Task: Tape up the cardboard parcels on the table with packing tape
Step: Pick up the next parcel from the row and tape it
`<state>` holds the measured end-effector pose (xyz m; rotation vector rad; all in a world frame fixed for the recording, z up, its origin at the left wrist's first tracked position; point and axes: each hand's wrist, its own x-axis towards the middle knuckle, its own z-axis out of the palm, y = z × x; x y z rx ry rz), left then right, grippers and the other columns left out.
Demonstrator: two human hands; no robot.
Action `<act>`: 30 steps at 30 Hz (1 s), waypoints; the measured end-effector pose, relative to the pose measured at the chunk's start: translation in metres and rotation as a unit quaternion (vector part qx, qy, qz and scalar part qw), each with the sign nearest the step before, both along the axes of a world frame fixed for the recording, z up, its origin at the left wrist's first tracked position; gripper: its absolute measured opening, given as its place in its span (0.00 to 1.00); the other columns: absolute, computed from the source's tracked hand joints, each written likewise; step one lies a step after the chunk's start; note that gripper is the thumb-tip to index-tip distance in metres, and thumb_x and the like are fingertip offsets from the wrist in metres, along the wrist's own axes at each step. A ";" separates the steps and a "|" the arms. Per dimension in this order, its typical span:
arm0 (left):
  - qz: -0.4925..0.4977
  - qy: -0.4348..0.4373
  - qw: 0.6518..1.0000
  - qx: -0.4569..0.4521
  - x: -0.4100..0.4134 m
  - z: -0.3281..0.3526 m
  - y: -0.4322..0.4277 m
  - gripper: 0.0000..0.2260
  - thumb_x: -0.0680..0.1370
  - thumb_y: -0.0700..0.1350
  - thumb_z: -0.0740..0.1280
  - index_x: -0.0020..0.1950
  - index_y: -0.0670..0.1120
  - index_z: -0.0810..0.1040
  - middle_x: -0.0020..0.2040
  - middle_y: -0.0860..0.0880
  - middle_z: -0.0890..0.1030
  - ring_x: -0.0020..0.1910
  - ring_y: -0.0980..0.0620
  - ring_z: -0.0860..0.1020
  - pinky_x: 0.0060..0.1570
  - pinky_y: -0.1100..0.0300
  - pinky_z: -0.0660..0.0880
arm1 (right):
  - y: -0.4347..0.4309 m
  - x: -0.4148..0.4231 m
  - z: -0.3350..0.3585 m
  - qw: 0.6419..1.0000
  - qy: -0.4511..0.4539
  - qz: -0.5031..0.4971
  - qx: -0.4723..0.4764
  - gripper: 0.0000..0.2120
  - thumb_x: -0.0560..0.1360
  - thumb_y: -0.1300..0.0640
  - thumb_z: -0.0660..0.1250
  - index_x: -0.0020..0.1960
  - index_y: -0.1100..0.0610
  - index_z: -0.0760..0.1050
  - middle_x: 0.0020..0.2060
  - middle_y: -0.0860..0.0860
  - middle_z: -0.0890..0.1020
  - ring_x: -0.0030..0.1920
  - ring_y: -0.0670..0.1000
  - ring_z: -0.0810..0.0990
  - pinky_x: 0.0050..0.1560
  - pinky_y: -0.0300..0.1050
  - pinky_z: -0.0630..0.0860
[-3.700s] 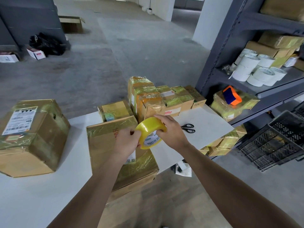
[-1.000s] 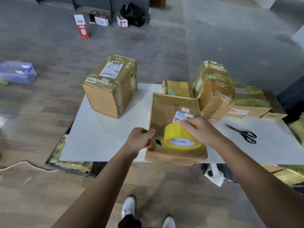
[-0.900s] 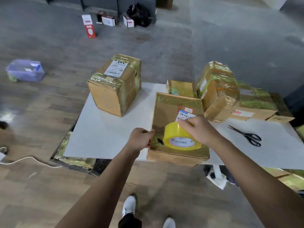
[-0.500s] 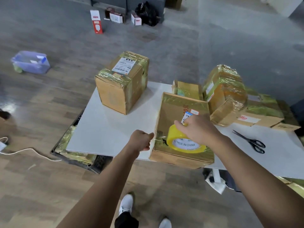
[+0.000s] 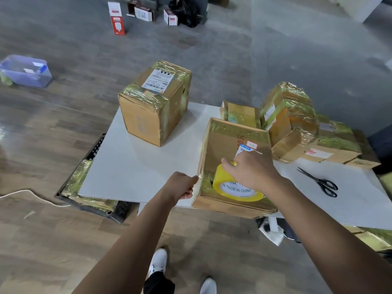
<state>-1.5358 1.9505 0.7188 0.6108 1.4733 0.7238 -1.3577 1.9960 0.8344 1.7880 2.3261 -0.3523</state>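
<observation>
Tape roll point(image 5: 219, 181) on near parcel point(image 5: 220, 145) — right hand point(image 5: 252, 170) fingers grasp it; left hand point(image 5: 180, 185) fingers pinch its strip point(image 5: 196, 185).

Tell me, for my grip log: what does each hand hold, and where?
Right hand grips the tape roll from above, over its rim; left hand pinches the loose tape end beside the parcel.

Soft, even indoor light makes the white table point(image 5: 131, 166) the brightest area, with only faint, diffuse shadows on it. The wrapping on the large parcel point(image 5: 154, 102) throws greenish glare, and the floor point(image 5: 42, 128) carries a pale sheen at left. Wide-angle distortion bows the table's edges, and the frame's corners look slightly soft.
</observation>
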 end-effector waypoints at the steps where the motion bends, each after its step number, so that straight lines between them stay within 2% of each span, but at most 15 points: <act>1: -0.001 -0.004 1.000 -0.001 0.000 -0.001 0.000 0.11 0.79 0.41 0.66 0.38 0.40 0.71 0.31 0.47 0.69 0.29 0.51 0.68 0.35 0.61 0.73 | 0.000 0.001 -0.001 1.000 0.000 0.000 0.000 0.28 0.80 0.39 0.55 0.41 0.63 0.77 0.29 0.53 0.71 0.35 0.55 0.72 0.38 0.47 0.71; 3: -0.004 -0.016 1.000 -0.003 0.002 -0.004 0.001 0.10 0.79 0.41 0.66 0.39 0.39 0.71 0.31 0.47 0.68 0.30 0.51 0.68 0.36 0.61 0.74 | 0.000 0.002 -0.002 1.000 0.005 -0.009 -0.004 0.28 0.80 0.39 0.55 0.44 0.63 0.78 0.32 0.56 0.75 0.36 0.55 0.73 0.35 0.47 0.69; 4: -0.005 -0.026 1.000 -0.007 0.004 -0.005 0.001 0.11 0.80 0.42 0.66 0.39 0.40 0.71 0.31 0.47 0.68 0.30 0.51 0.68 0.36 0.61 0.74 | 0.001 0.003 -0.003 1.000 0.002 -0.008 -0.009 0.27 0.80 0.40 0.54 0.49 0.62 0.79 0.35 0.57 0.77 0.37 0.55 0.75 0.35 0.47 0.69; 6: -0.004 -0.054 0.998 -0.017 0.008 -0.008 -0.001 0.13 0.81 0.43 0.65 0.38 0.40 0.71 0.30 0.47 0.69 0.28 0.52 0.68 0.34 0.62 0.74 | 0.000 0.004 -0.003 1.000 -0.018 0.008 -0.019 0.25 0.80 0.42 0.52 0.58 0.59 0.80 0.34 0.55 0.75 0.35 0.53 0.73 0.32 0.45 0.64; 7: 0.002 -0.069 0.997 -0.025 0.009 -0.009 -0.003 0.14 0.81 0.44 0.65 0.37 0.40 0.71 0.29 0.48 0.69 0.27 0.53 0.68 0.33 0.62 0.74 | 0.000 0.004 -0.003 0.999 -0.022 0.015 -0.023 0.25 0.81 0.42 0.51 0.58 0.59 0.79 0.32 0.53 0.73 0.34 0.51 0.71 0.31 0.45 0.63; 11: 0.045 -0.085 0.994 -0.043 0.017 -0.012 -0.008 0.16 0.80 0.48 0.67 0.36 0.40 0.72 0.30 0.47 0.69 0.28 0.53 0.69 0.31 0.64 0.73 | -0.003 0.002 0.003 0.999 0.001 -0.003 -0.043 0.26 0.82 0.40 0.51 0.41 0.58 0.74 0.33 0.51 0.75 0.38 0.53 0.74 0.43 0.47 0.73; 15: 0.073 -0.113 0.989 -0.065 0.023 -0.016 -0.016 0.16 0.80 0.51 0.67 0.41 0.39 0.72 0.33 0.46 0.67 0.31 0.53 0.67 0.30 0.64 0.73 | -0.006 0.000 0.006 0.999 -0.005 0.005 -0.034 0.26 0.82 0.39 0.50 0.39 0.56 0.72 0.33 0.50 0.74 0.37 0.53 0.74 0.40 0.46 0.71; 17: 0.082 -0.106 0.990 -0.053 0.027 -0.015 -0.014 0.15 0.81 0.49 0.65 0.42 0.39 0.72 0.34 0.45 0.69 0.32 0.51 0.69 0.32 0.63 0.76 | -0.006 0.001 0.007 0.999 0.003 0.002 -0.036 0.25 0.82 0.40 0.50 0.36 0.55 0.70 0.33 0.50 0.73 0.38 0.53 0.74 0.40 0.46 0.70; 18: 0.082 -0.072 0.993 -0.036 0.029 -0.015 -0.012 0.14 0.82 0.48 0.64 0.42 0.39 0.72 0.35 0.46 0.70 0.33 0.51 0.70 0.36 0.58 0.79 | -0.006 0.000 0.007 0.999 0.003 0.002 -0.034 0.25 0.82 0.40 0.50 0.35 0.55 0.69 0.33 0.50 0.73 0.38 0.53 0.74 0.38 0.44 0.70; 20: 0.065 0.086 0.994 0.022 0.031 -0.012 -0.009 0.09 0.81 0.44 0.63 0.43 0.41 0.73 0.38 0.47 0.74 0.38 0.49 0.73 0.46 0.52 0.78 | -0.007 -0.001 0.008 1.000 0.000 0.004 -0.030 0.25 0.82 0.40 0.50 0.34 0.54 0.68 0.33 0.51 0.74 0.38 0.53 0.74 0.34 0.40 0.67; 22: 0.064 0.197 0.974 0.095 0.033 -0.003 -0.010 0.06 0.81 0.44 0.64 0.46 0.43 0.74 0.40 0.51 0.77 0.43 0.50 0.75 0.44 0.57 0.72 | -0.008 -0.001 0.006 1.000 0.007 0.001 -0.025 0.25 0.82 0.40 0.51 0.34 0.55 0.67 0.32 0.51 0.73 0.37 0.53 0.73 0.34 0.38 0.65; 24: 0.062 0.195 0.968 0.148 0.038 0.003 -0.013 0.08 0.80 0.48 0.65 0.47 0.44 0.74 0.40 0.52 0.78 0.42 0.51 0.76 0.39 0.62 0.69 | -0.008 0.003 0.003 0.999 0.037 -0.013 -0.011 0.26 0.81 0.40 0.53 0.32 0.57 0.64 0.29 0.51 0.70 0.34 0.53 0.72 0.33 0.43 0.65; 26: 0.044 0.194 0.967 0.161 0.042 0.007 -0.015 0.09 0.79 0.50 0.66 0.48 0.44 0.74 0.41 0.52 0.78 0.41 0.53 0.75 0.37 0.65 0.69 | -0.008 0.007 0.001 0.995 0.095 -0.028 0.000 0.27 0.80 0.41 0.58 0.30 0.57 0.59 0.26 0.52 0.64 0.30 0.52 0.67 0.32 0.46 0.62; 28: 0.019 0.233 0.956 0.175 0.044 0.006 -0.015 0.09 0.80 0.50 0.64 0.48 0.44 0.72 0.42 0.50 0.77 0.42 0.50 0.75 0.37 0.62 0.69 | -0.007 0.016 -0.002 0.987 0.156 -0.023 -0.018 0.27 0.79 0.42 0.61 0.31 0.59 0.61 0.26 0.53 0.63 0.29 0.51 0.64 0.33 0.46 0.60; 30: 0.002 0.279 0.942 0.186 0.047 0.005 -0.015 0.09 0.81 0.49 0.62 0.48 0.44 0.70 0.45 0.49 0.75 0.43 0.48 0.73 0.41 0.58 0.67 | -0.006 0.029 -0.006 0.970 0.233 -0.028 -0.058 0.28 0.78 0.40 0.62 0.34 0.65 0.66 0.29 0.55 0.66 0.31 0.51 0.67 0.36 0.47 0.62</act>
